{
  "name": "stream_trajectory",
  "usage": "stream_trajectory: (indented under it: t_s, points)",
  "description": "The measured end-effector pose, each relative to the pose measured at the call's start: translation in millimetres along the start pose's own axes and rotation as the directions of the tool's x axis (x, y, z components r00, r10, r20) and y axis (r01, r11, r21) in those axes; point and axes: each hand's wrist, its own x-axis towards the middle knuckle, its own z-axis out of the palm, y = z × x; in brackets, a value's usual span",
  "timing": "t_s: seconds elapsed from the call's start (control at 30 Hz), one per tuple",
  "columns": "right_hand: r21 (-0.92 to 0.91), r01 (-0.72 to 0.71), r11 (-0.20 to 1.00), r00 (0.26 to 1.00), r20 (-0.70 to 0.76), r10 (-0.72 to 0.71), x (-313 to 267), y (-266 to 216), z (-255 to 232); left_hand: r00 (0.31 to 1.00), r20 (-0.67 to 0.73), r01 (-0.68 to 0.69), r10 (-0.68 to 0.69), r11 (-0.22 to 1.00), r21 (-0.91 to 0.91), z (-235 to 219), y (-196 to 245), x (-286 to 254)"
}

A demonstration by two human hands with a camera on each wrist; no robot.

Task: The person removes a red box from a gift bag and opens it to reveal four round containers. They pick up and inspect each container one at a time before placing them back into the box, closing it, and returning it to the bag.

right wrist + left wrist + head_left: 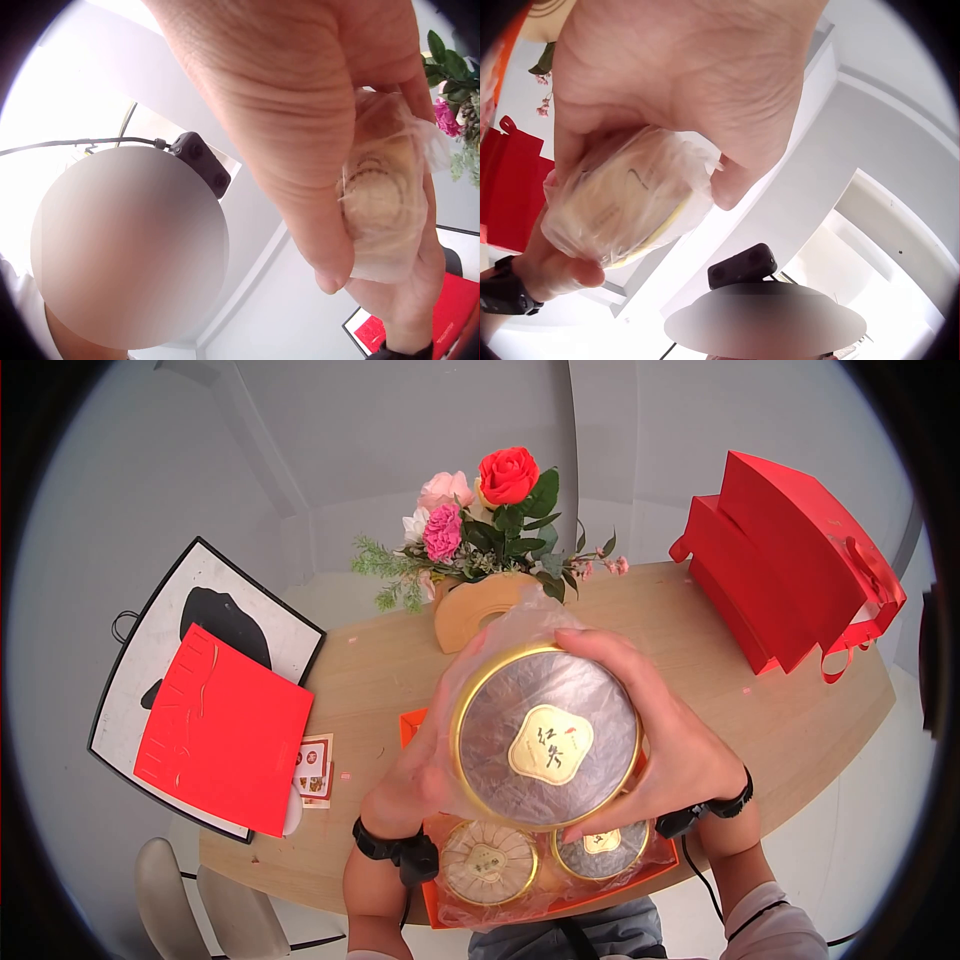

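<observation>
Both hands hold up a round tin (490, 690) with a gold rim, a silver-grey lid and a cream label, loosely wrapped in clear plastic. The left hand (418, 760) grips its left side, partly behind the plastic. Around the right edge curl the thumb and fingers of the right hand (680, 735). In the left wrist view the wrapped tin (622, 199) lies under the left hand (682, 75); in the right wrist view the right hand (300, 112) clasps the tin (382, 195). Below, an orange box (655, 875) holds a beige-topped tin (488, 863) and a grey-topped one (600, 850).
Flowers in a wooden arch-shaped vase (462, 615) stand behind the hands on the table (375, 660). Red gift bags (790, 570) are at the back right. At left, a red bag (225, 730) lies on a black-edged white board (130, 710), beside small cards (318, 785). A chair (235, 910) is lower left.
</observation>
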Motion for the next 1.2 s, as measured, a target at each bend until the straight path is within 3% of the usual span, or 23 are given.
stream_trajectory:
  t_s: [0.13,0.33,0.77,0.9,0.97,1.0,1.07,1.2]
  points:
    - [-0.011,0.012,1.0,1.0,0.005,-0.012,-0.4,-1.8,-0.2,0.998,0.058,0.01,-0.009,1.0,-0.014,-5.6,-0.8,-4.2]
    - [-0.017,0.03,0.999,0.999,0.013,-0.03,-0.5,-0.6,-0.3,0.992,0.019,0.127,-0.126,0.985,-0.117,-7.1,2.6,-13.0]
    - [-0.006,0.042,0.999,0.999,0.019,-0.042,-1.2,-0.3,-0.8,0.981,-0.014,0.188,-0.193,0.971,-0.149,-8.0,3.2,-20.6]
    - [-0.036,0.031,0.999,0.999,0.027,-0.03,-0.6,-1.3,0.0,0.991,0.018,0.131,-0.129,0.983,-0.129,-17.8,-13.0,-18.9]
    - [-0.076,-0.011,0.997,1.0,0.021,0.012,-0.1,-1.1,0.9,0.998,0.042,-0.052,0.048,0.992,0.117,-2.5,0.0,-5.0]
    - [-0.076,-0.011,0.997,1.0,0.021,0.013,0.2,0.0,0.5,0.998,0.042,-0.052,0.048,0.992,0.117,3.4,4.8,-0.5]
    - [0.013,-0.075,0.997,0.996,0.046,0.075,0.9,4.6,-0.8,0.996,-0.056,0.073,-0.071,0.997,0.021,11.2,11.1,5.2]
    - [0.171,-0.112,0.979,0.993,0.038,0.107,-2.8,15.6,-0.3,0.991,-0.102,0.098,-0.091,0.993,0.064,6.2,4.3,7.5]
